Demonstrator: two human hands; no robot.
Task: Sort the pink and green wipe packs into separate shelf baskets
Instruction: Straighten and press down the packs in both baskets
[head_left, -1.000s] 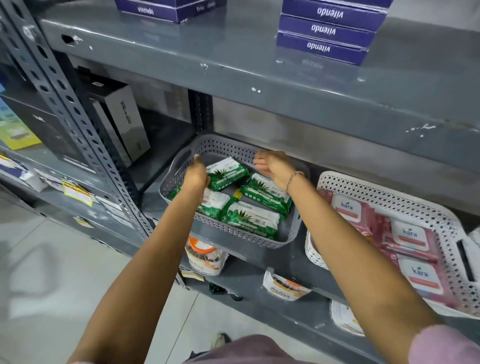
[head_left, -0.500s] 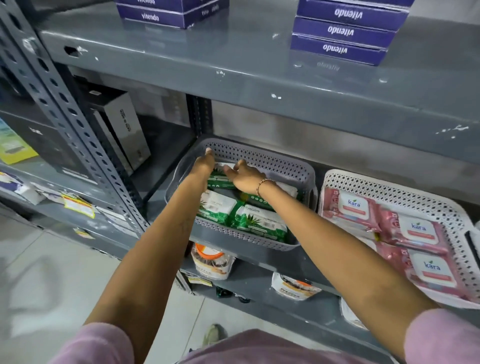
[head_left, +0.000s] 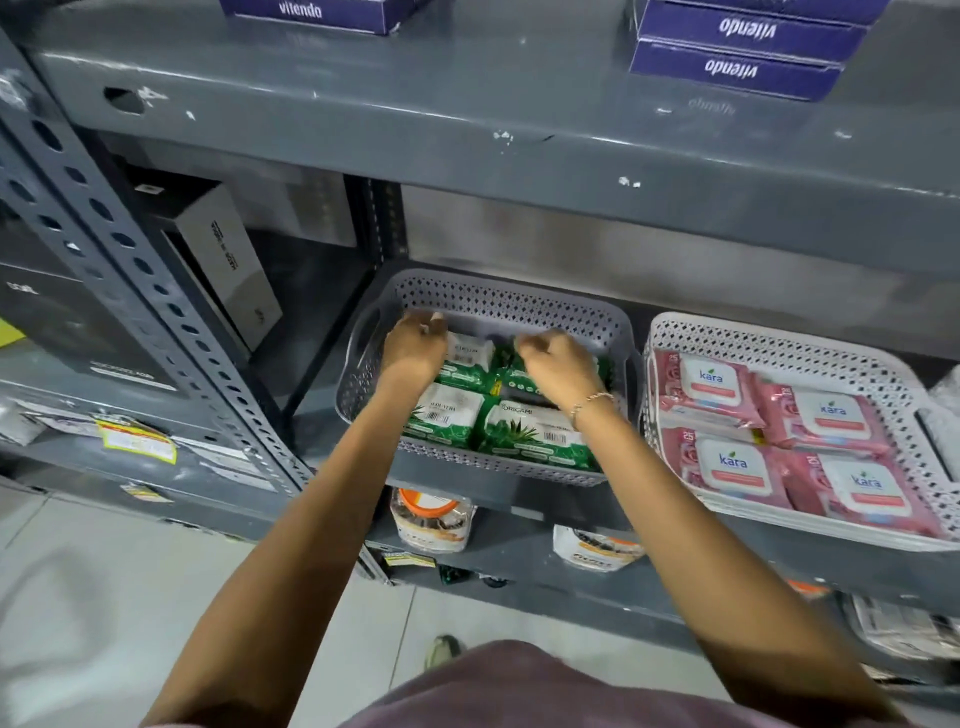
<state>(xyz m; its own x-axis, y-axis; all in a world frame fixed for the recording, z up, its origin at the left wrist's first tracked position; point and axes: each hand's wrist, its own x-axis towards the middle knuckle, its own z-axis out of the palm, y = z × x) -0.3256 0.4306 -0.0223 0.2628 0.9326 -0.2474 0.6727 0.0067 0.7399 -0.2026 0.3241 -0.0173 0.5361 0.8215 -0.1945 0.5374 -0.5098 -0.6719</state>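
Note:
A grey perforated basket sits on the middle shelf and holds several green wipe packs in two rows. My left hand lies over the back-left green pack, fingers curled down at its far edge. On the back-right green pack, my right hand, with a bracelet at the wrist, has its fingers bent around the far side. To the right stands a white perforated basket holding several pink wipe packs, untouched by either hand.
The shelf board above hangs low over both baskets and carries purple boxes. A perforated upright post and dark boxes stand to the left. Pouches hang on the shelf below.
Both hands have shifted to the back row of green packs and curled their fingers over the far edges. The four visible green packs now lie in a tidy two-by-two layout.

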